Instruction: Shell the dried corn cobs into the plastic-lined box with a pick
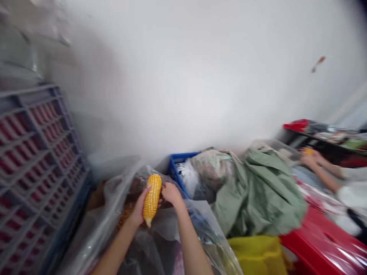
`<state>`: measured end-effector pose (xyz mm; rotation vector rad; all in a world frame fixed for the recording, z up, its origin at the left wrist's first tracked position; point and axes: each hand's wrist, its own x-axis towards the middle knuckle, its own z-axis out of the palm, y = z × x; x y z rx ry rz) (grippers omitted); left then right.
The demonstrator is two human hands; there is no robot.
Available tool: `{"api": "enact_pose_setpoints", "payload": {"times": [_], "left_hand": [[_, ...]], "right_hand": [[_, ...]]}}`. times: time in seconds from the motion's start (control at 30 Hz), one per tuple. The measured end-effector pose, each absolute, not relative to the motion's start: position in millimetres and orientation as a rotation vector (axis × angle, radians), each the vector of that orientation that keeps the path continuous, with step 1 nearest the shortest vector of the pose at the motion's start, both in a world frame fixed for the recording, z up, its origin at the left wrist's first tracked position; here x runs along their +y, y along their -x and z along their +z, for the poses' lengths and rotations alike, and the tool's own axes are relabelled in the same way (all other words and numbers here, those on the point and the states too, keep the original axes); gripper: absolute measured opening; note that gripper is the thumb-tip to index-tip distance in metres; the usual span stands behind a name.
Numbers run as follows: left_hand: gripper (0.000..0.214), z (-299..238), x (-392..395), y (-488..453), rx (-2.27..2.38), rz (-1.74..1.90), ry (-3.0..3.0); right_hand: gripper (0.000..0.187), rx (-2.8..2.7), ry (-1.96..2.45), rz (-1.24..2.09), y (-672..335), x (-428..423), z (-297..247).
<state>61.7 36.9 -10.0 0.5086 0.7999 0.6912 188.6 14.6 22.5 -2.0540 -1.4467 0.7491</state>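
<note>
A yellow corn cob (152,196) stands tilted in my left hand (140,206), its pale pointed tip toward me. My left fingers wrap around it from the left and behind. Just to the right of the cob is my right hand (172,193), its fingers curled closed; whatever they may hold is hidden. Both hands are over an open clear plastic bag (110,210). Inside the bag, loose orange-brown bits (125,214) show beside my left wrist, too blurred to name for certain.
Stacked plastic crates (43,152) rise at the left. A blue crate (174,168) with bags stands against the white wall (200,76). Right of it lie a green cloth (263,194), a yellow sack (258,252) and a red bin (323,236). Another person's hands (312,158) hold something yellow.
</note>
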Motion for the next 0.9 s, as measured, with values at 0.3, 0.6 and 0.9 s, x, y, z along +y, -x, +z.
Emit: {"api": "enact_pose_setpoints", "payload": {"times": [0.3, 0.6, 0.9], "left_hand": [[0.052, -19.3, 49.2, -50.0, 1.014, 0.860, -0.664], [0.053, -9.1, 56.1, -47.7, 1.097, 0.855, -0.651], [0.048, -7.5, 53.3, -50.9, 1.096, 0.763, -0.792]], "right_hand": [[0.044, -1.220, 1.571, 0.684, -169.0, 33.1, -12.8], [0.027, -1.358, 1.495, 0.721, -194.3, 18.4, 1.9], [0.029, -1.485, 1.576, 0.704, -215.3, 15.6, 6.7]]}}
